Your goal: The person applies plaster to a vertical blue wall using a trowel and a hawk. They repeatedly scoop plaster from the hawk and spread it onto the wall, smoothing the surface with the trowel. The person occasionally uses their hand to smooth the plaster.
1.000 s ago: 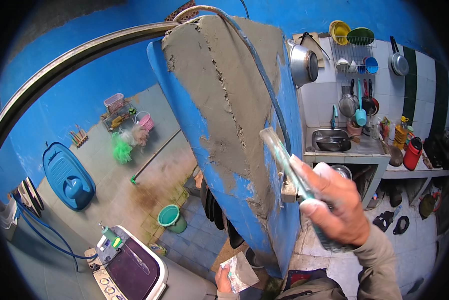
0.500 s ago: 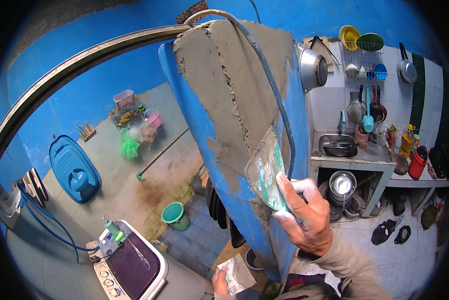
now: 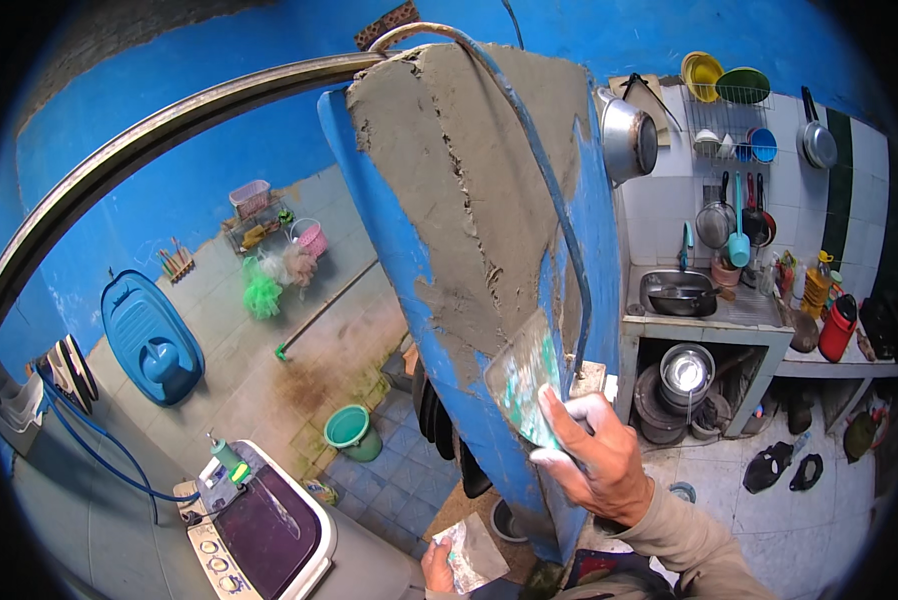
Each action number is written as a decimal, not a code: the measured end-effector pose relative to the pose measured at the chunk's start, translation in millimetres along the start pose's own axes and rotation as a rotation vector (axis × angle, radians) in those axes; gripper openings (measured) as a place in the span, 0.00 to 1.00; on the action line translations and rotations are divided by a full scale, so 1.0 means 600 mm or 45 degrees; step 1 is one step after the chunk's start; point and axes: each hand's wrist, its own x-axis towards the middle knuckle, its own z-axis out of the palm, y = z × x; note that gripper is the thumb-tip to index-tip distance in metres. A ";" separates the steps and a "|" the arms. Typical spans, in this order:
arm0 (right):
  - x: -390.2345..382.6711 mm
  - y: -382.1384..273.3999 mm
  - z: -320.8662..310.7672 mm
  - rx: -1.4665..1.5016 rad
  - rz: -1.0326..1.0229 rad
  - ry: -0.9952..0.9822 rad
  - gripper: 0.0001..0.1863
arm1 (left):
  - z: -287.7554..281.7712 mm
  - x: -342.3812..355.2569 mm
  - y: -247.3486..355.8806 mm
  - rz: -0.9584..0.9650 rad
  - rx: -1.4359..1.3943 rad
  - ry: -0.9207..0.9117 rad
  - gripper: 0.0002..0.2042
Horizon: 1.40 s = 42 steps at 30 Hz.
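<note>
My right hand is closed on a flat scraper, its thin plate smeared with grey and teal. The scraper lies against the narrow end of a blue wall, by the lower part of the grey cement coat. A rough crack runs down that coat. Low in the picture, my left hand grips a second flat scraper plate, pale and smeared with plaster. A dark cable hangs down over the cement, just beyond my right hand.
Left of the wall are a washing machine, a green bucket and a blue squat toilet pan. To the right, a sink sits in a tiled counter, and a metal pot hangs on the wall's side.
My right hand and its scraper have slid downward and slightly left along the wall end. My left hand with the other plate has barely moved.
</note>
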 end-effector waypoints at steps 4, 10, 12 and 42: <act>0.017 -0.005 -0.022 0.013 0.019 0.094 0.32 | -0.004 0.009 -0.021 -0.066 0.238 0.127 0.20; 0.075 -0.013 -0.004 0.061 0.037 0.153 0.35 | 0.030 -0.006 0.008 0.055 0.063 -0.007 0.18; 0.065 -0.018 0.009 -0.003 0.048 0.144 0.36 | 0.027 -0.007 0.008 0.042 0.046 -0.028 0.19; 0.069 -0.019 -0.005 0.055 0.103 0.170 0.35 | -0.032 0.024 -0.059 -0.018 0.176 0.106 0.20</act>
